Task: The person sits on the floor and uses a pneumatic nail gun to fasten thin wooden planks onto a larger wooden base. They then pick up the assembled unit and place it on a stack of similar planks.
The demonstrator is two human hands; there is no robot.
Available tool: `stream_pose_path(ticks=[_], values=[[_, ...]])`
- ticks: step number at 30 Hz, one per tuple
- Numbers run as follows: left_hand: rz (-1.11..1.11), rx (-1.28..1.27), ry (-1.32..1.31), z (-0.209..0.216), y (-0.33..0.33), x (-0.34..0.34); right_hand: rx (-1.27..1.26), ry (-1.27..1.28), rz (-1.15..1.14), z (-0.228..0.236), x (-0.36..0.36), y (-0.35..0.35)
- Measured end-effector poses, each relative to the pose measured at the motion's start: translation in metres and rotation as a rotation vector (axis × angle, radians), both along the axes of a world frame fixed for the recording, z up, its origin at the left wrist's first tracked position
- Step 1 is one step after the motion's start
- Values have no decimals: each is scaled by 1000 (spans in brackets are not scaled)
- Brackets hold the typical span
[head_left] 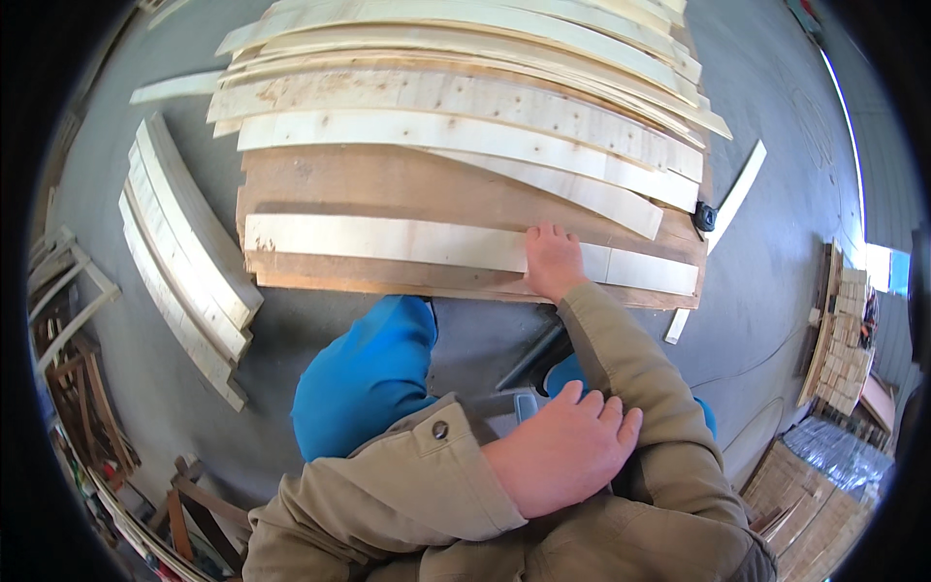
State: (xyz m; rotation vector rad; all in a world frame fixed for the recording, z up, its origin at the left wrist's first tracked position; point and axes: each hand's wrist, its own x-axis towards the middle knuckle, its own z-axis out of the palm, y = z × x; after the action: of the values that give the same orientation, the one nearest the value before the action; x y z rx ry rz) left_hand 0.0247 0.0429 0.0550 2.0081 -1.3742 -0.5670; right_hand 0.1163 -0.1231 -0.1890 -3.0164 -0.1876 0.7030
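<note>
My right hand (553, 261) reaches forward over a pale wooden board (388, 238) near the front edge of the brown worktable (320, 179). Its fingers bend over the board's far edge and grip it right of the middle; the thumb is mostly hidden. The board lies flat, running left to right. Close to my body, my left hand (570, 454) rests by my right sleeve (630, 359), palm down, with fingers stretched out and slightly apart. It holds nothing that I can see. Beyond the gripped board, a slanting board (582, 194) lies partly under another long one (436, 136).
Many overlapping boards (465, 48) cover the table's far part. A small black object (705, 215), like a tape measure, sits at the right edge. Stacked boards (179, 252) lie on the floor at left. Wood piles (842, 339) stand at far right, beyond a single floor board (739, 194).
</note>
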Motion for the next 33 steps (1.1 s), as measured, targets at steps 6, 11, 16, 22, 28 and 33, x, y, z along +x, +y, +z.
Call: stream_pose_path(ticks=[6, 11, 16, 22, 28, 33], values=[[35, -98, -69, 1, 2, -12, 196, -43, -90, 1, -2, -11], [65, -125, -77, 3, 6, -12, 195, -32, -120, -8, 2, -6], [41, -118, -67, 5, 11, -9, 169, -32, -105, -12, 11, -7], [64, -143, -49, 4, 12, -5, 220, -61, -78, -12, 15, -9], [16, -84, -11, 6, 9, -1, 224, -154, -61, -7, 3, -5], [18, -82, 7, 6, 7, -3, 176, -195, -111, -10, -32, 11]])
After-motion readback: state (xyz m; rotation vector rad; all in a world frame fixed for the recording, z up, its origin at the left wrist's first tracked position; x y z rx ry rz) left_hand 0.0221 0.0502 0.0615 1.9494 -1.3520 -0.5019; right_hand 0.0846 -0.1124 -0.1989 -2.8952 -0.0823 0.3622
